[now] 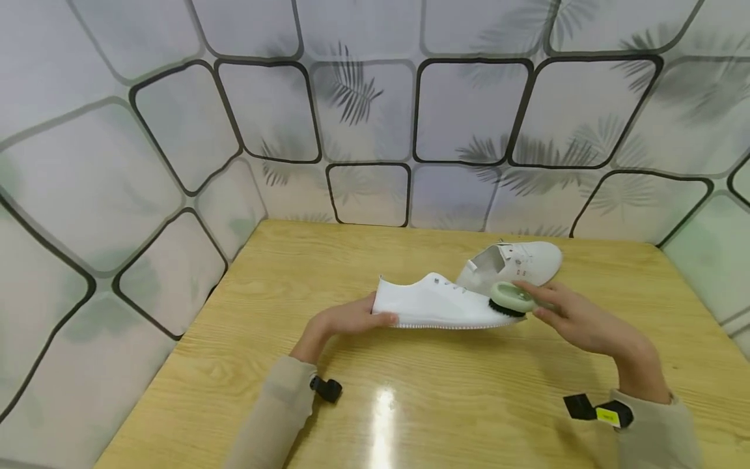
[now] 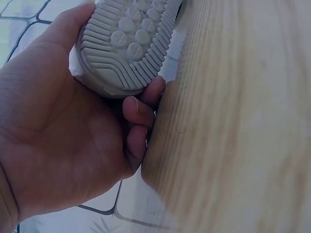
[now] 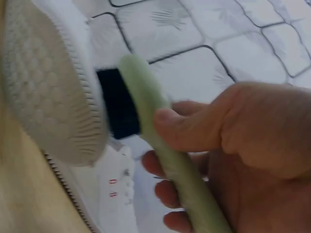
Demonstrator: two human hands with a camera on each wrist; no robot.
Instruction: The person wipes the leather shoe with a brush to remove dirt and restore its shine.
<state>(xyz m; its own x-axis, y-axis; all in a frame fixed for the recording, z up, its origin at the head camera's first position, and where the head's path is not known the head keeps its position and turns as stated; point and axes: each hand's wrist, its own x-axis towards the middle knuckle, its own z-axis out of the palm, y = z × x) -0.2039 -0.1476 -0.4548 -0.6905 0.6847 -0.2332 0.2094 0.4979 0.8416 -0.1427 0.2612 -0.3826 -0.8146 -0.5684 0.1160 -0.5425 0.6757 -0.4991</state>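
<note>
A white sneaker (image 1: 436,306) lies across the middle of the head view, toe to the right and sole toward the person. Its heel is gripped by my left hand (image 1: 351,317), the thumb along the side near the sole. In the left wrist view the ridged, studded sole (image 2: 131,43) shows above the curled fingers. My right hand (image 1: 586,319) holds a light green brush (image 1: 511,296) by its handle. The brush's dark bristles (image 3: 118,103) are against the sneaker's toe. In the right wrist view thumb and fingers wrap the green handle.
A second white sneaker (image 1: 536,260) rests behind the first, toward the right back of the wooden table (image 1: 234,365). Patterned fabric (image 1: 369,130) with dark outlines and leaf prints hangs behind the table and along both sides.
</note>
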